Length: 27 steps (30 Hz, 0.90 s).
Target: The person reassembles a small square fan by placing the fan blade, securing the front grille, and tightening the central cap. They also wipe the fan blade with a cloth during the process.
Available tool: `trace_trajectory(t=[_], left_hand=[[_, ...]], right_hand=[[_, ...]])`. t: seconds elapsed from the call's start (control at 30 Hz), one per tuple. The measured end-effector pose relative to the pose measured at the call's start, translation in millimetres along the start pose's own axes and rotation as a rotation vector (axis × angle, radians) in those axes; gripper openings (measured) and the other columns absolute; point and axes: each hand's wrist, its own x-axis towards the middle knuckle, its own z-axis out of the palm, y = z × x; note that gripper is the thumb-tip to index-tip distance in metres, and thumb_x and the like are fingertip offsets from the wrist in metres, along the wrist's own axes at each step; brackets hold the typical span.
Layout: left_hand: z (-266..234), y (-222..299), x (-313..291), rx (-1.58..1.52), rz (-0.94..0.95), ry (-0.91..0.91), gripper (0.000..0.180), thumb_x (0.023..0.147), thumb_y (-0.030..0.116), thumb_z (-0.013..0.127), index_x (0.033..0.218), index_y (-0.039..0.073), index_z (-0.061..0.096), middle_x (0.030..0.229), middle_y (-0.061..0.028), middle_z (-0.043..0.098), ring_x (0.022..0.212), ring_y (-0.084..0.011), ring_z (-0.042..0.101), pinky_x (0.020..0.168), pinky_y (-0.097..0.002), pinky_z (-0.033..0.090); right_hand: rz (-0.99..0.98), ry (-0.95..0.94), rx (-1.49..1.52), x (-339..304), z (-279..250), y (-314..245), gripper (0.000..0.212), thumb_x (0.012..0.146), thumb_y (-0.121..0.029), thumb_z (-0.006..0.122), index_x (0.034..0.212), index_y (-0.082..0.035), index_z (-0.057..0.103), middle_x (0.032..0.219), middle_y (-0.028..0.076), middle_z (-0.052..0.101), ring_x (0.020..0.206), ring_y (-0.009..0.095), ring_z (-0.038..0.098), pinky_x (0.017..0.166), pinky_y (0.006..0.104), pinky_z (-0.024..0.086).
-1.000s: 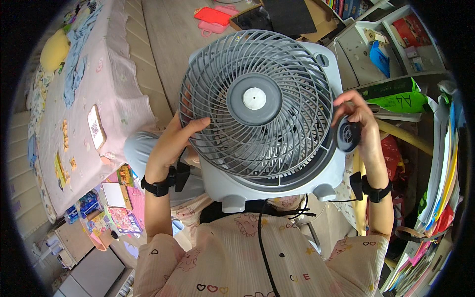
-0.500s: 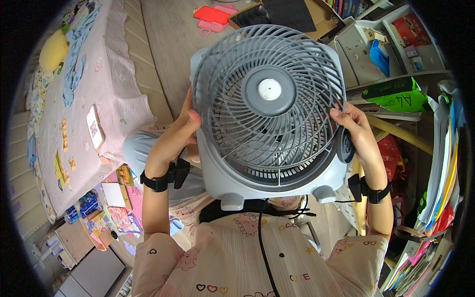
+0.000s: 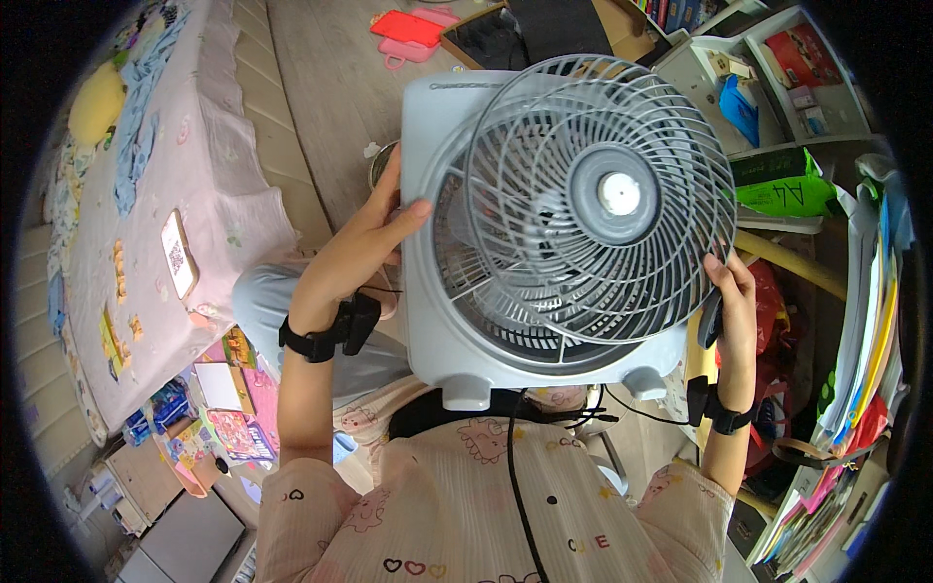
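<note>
A light grey box fan (image 3: 428, 330) stands in front of my body, its two rounded feet towards me. My left hand (image 3: 384, 228) grips the left side of the housing, thumb on the front and fingers round the edge. The round dark grey fan grille (image 3: 614, 228), with a white centre disc, sits apart from the housing and overhangs its right side. My right hand (image 3: 734, 291) is closed on the grille's lower right rim. Beneath the grille, the ring and slatted inside of the fan partly show. A dark knob (image 3: 712, 321) on the housing's right side is partly hidden by my right hand.
On the left is a bed (image 3: 224, 175) with a pink cover and a phone (image 3: 179, 255) on it. An open cardboard box (image 3: 476, 34) and a red flat item (image 3: 406, 27) lie beyond the fan. Shelves (image 3: 777, 78) and upright folders (image 3: 855, 321) crowd the right. A black cable (image 3: 515, 466) crosses my shirt.
The grille has shifted to the right with my right hand, off the middle of the housing, uncovering its left part. My left hand has moved slightly right and up along the housing's side.
</note>
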Motion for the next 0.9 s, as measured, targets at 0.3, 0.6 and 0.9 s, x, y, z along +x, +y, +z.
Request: trace_trajectory(t=[0.3, 0.6, 0.9], left_hand=[[31.1, 18.3, 52.0, -0.116, 0.119, -0.243, 0.087, 0.099, 0.039, 0.062, 0.162, 0.023, 0.004, 0.132, -0.0049, 0.057, 0.099, -0.0094, 0.053, 0.066, -0.0206, 0.042], [22.8, -64.9, 120.1, -0.41, 0.242, -0.313, 0.066, 0.102, 0.043, 0.054, 0.154, 0.008, 0.033, 0.141, -0.0184, 0.053, 0.124, -0.0279, 0.059, 0.099, -0.0408, 0.053], [47.8, -302.6, 161.5, -0.593, -0.627, 0.338, 0.017, 0.093, 0.01, 0.065, 0.108, 0.001, 0.063, 0.093, -0.009, 0.067, 0.076, -0.0191, 0.067, 0.064, -0.0322, 0.056]], right_hand=[[0.064, 0.252, 0.003, 1.3, -40.3, 21.4, 0.049, 0.089, -0.032, 0.073, 0.124, 0.002, 0.066, 0.115, 0.009, 0.069, 0.109, 0.017, 0.062, 0.101, 0.0299, 0.04], [0.134, 0.19, -0.032, 10.3, -96.6, 56.3, 0.058, 0.092, -0.032, 0.068, 0.134, 0.007, 0.057, 0.134, 0.015, 0.062, 0.123, 0.021, 0.058, 0.107, 0.0319, 0.039], [0.229, 0.372, -0.134, 8.6, -55.5, 23.0, 0.059, 0.085, -0.03, 0.078, 0.127, 0.006, 0.056, 0.13, 0.016, 0.062, 0.116, 0.022, 0.059, 0.104, 0.034, 0.041]])
